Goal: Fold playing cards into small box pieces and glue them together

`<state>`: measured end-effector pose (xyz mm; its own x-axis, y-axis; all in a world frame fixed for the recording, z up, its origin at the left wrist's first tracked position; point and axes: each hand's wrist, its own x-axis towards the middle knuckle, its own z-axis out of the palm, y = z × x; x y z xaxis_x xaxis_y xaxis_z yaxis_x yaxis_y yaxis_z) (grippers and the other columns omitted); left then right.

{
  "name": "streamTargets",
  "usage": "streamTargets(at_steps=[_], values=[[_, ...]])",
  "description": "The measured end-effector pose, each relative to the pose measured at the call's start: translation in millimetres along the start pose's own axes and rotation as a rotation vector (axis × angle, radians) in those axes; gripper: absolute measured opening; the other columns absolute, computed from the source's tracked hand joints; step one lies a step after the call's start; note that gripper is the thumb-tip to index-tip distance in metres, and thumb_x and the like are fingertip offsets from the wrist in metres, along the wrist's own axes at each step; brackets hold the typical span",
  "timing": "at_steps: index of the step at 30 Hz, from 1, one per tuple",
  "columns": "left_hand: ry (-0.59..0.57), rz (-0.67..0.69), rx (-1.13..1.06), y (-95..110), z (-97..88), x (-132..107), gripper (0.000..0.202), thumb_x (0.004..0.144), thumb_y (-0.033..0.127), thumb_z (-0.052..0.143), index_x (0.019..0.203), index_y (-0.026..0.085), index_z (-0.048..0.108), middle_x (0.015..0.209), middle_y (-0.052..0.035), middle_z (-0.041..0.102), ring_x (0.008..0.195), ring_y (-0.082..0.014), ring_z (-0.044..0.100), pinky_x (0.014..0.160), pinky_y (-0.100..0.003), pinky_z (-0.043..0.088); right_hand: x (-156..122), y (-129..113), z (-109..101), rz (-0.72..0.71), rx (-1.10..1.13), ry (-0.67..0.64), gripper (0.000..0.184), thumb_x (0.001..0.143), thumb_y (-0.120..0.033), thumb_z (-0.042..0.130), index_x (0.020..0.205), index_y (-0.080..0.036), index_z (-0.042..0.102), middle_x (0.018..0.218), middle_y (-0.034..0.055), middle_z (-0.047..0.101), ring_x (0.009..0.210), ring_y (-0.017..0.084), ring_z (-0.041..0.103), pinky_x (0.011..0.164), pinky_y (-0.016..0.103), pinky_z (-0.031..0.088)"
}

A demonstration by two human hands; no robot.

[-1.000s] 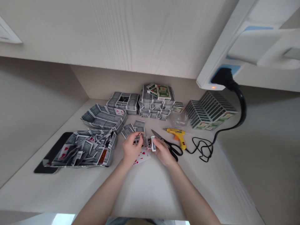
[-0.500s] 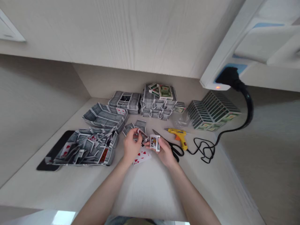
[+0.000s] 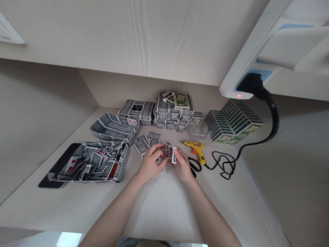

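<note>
Over the middle of the white table my two hands meet on a small folded piece of playing cards. My left hand curls its fingers round the piece's left side. Pinching the right side is my right hand, where a card edge stands upright. A few loose cards lie under my left hand, mostly hidden by it.
A card-built tray full of folded card pieces sits left on a black mat. Card boxes are stacked at the back, with packs in rows at right. A yellow glue gun, scissors and a black cable lie right of my hands.
My hands have drawn together, bringing the two card pieces into one cluster between them. My left hand has moved right and now covers the loose red cards on the table.
</note>
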<state>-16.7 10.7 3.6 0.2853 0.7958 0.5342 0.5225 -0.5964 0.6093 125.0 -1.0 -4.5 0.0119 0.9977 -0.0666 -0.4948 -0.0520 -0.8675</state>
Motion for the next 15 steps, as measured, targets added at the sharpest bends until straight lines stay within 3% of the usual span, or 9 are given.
streamTargets(at_steps=[3,10,15], values=[[-0.056,0.042,0.011,1.1,-2.1,1.3,0.015,0.075,0.021,0.055,0.063,0.018,0.047,0.114,-0.0058,0.053,0.105,-0.0173,0.05,0.088,-0.033,0.042,-0.7,1.7,0.8,-0.007,-0.027,0.001,0.022,0.071,-0.038,0.062,0.084,-0.019,0.06,0.076,0.0006,0.06,0.07,0.015,0.055,0.062,0.026,0.042],[-0.067,0.068,0.088,1.5,-6.7,2.7,0.018,0.066,0.029,0.067,0.066,0.019,0.052,0.105,-0.0048,0.056,0.105,-0.0222,0.042,0.089,-0.039,0.039,-0.6,0.4,0.0,-0.09,-0.171,0.021,0.023,0.073,-0.038,0.06,0.088,-0.019,0.06,0.079,0.0004,0.059,0.072,0.014,0.054,0.065,0.026,0.042],[-0.135,0.038,0.132,1.3,-3.9,-2.0,0.012,0.064,0.016,0.063,0.065,0.018,0.051,0.104,-0.0047,0.053,0.095,-0.0204,0.046,0.081,-0.035,0.041,-1.4,-1.6,3.9,-0.043,-0.268,0.034,0.028,0.069,-0.04,0.063,0.086,-0.018,0.06,0.077,0.0006,0.06,0.069,0.015,0.055,0.063,0.026,0.043]])
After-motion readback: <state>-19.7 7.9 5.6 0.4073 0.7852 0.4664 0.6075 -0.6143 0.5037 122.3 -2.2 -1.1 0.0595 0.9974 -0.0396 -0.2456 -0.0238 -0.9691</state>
